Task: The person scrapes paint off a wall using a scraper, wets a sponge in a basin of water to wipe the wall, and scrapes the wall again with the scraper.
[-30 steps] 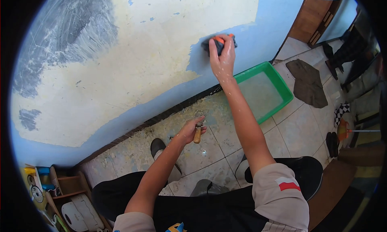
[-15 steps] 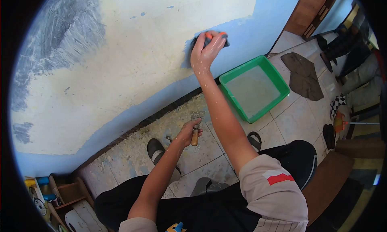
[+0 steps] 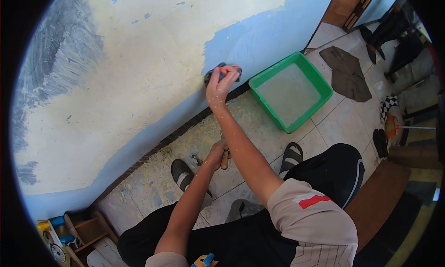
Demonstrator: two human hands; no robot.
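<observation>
Pressed against the lower wall, my right hand (image 3: 219, 89) is closed round a dark wet-looking cloth (image 3: 212, 76) with an orange part showing between the fingers. The wall (image 3: 153, 72) has a large cream area with bare patches, bordered by light blue. My left hand (image 3: 214, 156) hangs low over the floor, gripping a scraper by its wooden handle (image 3: 225, 161); the right forearm hides most of its blade. To the right of my right hand stands a green basin (image 3: 273, 116) holding cloudy water.
Flakes of paint litter the tiled floor (image 3: 143, 188) along the wall. A brown cloth (image 3: 345, 74) lies beyond the basin. Wooden shelving (image 3: 92, 230) stands at lower left, a wooden bench (image 3: 378, 199) at right. A person's legs (image 3: 394, 28) show at upper right.
My right hand has slid the cloth down and slightly left along the wall, and more blue shows above it. The left hand keeps hold of the scraper. The view has shifted slightly.
</observation>
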